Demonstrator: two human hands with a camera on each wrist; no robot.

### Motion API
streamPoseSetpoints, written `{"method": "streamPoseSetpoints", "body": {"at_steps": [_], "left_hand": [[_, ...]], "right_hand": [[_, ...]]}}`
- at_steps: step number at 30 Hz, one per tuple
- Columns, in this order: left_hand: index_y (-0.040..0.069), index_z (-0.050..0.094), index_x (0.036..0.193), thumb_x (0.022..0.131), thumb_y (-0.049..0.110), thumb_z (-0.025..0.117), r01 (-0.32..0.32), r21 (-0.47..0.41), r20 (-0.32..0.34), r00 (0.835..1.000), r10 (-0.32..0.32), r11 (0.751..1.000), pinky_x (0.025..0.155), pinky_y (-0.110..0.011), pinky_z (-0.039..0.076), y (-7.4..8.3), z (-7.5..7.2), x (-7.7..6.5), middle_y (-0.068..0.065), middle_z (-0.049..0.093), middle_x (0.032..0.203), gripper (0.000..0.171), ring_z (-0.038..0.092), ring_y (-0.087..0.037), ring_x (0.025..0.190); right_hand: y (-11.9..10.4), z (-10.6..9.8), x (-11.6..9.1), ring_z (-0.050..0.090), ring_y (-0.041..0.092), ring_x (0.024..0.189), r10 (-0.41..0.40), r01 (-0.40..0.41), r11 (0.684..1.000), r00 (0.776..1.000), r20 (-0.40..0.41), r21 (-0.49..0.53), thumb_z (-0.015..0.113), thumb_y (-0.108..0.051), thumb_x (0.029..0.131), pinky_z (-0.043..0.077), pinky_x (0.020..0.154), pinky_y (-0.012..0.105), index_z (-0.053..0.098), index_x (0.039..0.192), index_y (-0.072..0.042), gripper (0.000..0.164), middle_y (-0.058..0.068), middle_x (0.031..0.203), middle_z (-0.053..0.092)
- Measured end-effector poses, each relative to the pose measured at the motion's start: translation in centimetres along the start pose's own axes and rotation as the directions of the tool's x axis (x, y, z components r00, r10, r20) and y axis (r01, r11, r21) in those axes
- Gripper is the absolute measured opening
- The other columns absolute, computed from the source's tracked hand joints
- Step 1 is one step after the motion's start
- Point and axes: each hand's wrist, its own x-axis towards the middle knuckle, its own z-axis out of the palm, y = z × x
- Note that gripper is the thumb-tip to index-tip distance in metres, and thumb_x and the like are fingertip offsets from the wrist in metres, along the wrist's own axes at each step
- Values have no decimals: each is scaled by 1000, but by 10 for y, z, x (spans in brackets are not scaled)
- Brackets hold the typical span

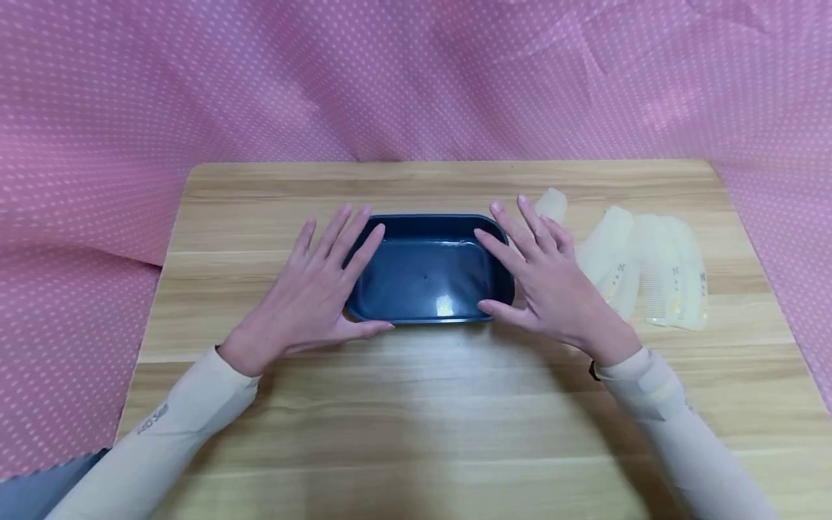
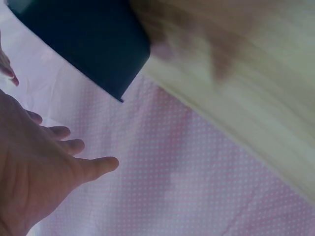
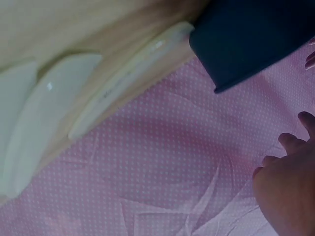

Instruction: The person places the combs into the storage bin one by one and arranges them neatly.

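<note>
A dark blue oblong tray (image 1: 425, 278) with rounded corners sits at the middle of the table, nothing inside it. Over its left end spreads my left hand (image 1: 305, 292), fingers apart and extended. My right hand (image 1: 552, 289) is spread the same way over the right end. Both wrist views show a gap between the tray wall (image 2: 88, 39) and the left hand (image 2: 39, 162), and between the tray and the right hand (image 3: 290, 172). Neither hand holds anything. Right of the right hand lie several cream combs (image 1: 659, 271), partly overlapping; another pale comb (image 1: 552, 204) is partly hidden behind that hand.
The wood-grain table (image 1: 390, 419) has rounded far corners. A pink dotted cloth (image 1: 416, 79) hangs behind it and along both sides. In the right wrist view, one comb (image 3: 128, 78) lies close beside the tray.
</note>
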Motion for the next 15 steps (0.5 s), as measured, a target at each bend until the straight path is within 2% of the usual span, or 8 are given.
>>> {"method": "streamPoseSetpoints", "body": {"at_steps": [3, 5, 6, 8, 9, 11, 13, 15], "left_hand": [[11, 10, 177, 80, 86, 72, 25, -25, 17, 1000, -24, 999, 125, -73, 16, -1, 2, -1, -16, 6, 182, 138, 9, -39, 166], [12, 6, 177, 81, 84, 74, 64, -80, 40, 997, -61, 995, 126, -70, 19, 0, 4, -3, -13, 5, 182, 138, 8, -36, 166], [13, 4, 177, 81, 82, 76, 87, -119, 48, 996, -81, 989, 125, -69, 22, 0, 6, -5, -12, 5, 182, 139, 10, -35, 166], [14, 3, 177, 81, 79, 80, 125, -204, 51, 992, -117, 971, 124, -67, 28, 2, 9, -8, -10, 6, 182, 139, 15, -33, 165], [13, 3, 177, 80, 78, 81, 137, -243, 48, 990, -129, 960, 123, -66, 30, 3, 10, -10, -10, 8, 182, 140, 17, -33, 165], [12, 4, 177, 79, 76, 84, 160, -310, 37, 987, -156, 937, 122, -64, 34, 5, 13, -12, -9, 8, 182, 141, 21, -32, 164], [9, 5, 176, 79, 75, 85, 184, -344, 31, 982, -185, 921, 122, -63, 34, 5, 15, -12, -9, 7, 182, 142, 19, -31, 165], [8, 5, 176, 78, 77, 85, 226, -366, 51, 973, -223, 903, 123, -62, 32, 5, 17, -12, -7, 3, 183, 144, 13, -29, 166]], "right_hand": [[3, 0, 0, 6, 41, 165, 20, -19, 999, 1000, -21, 51, 43, -79, 104, 14, 124, 66, 39, 170, -13, 93, 10, 181, 19], [6, 1, -3, 10, 39, 165, 72, -64, 987, 996, -48, 145, 48, -72, 106, 14, 123, 66, 39, 170, -11, 89, 10, 180, 22], [7, 2, -4, 13, 38, 165, 112, -98, 974, 992, -62, 206, 52, -66, 107, 15, 124, 65, 38, 170, -11, 85, 9, 179, 25], [10, 4, -6, 23, 34, 163, 210, -168, 926, 974, -91, 339, 59, -49, 109, 21, 125, 62, 39, 169, -9, 76, 10, 176, 32], [11, 5, -7, 29, 33, 160, 265, -202, 892, 959, -105, 404, 62, -40, 109, 26, 125, 60, 41, 168, -7, 71, 10, 174, 36], [14, 6, -8, 41, 30, 154, 391, -284, 810, 914, -112, 513, 64, -26, 108, 37, 121, 54, 44, 165, -7, 64, 8, 169, 44], [18, 6, -7, 50, 29, 147, 514, -364, 723, 852, -104, 587, 65, -23, 108, 47, 115, 49, 47, 162, -6, 60, 7, 163, 50], [23, 4, -5, 55, 30, 142, 626, -456, 637, 777, -72, 621, 66, -27, 108, 50, 112, 47, 46, 162, -5, 61, 8, 160, 52]]}}
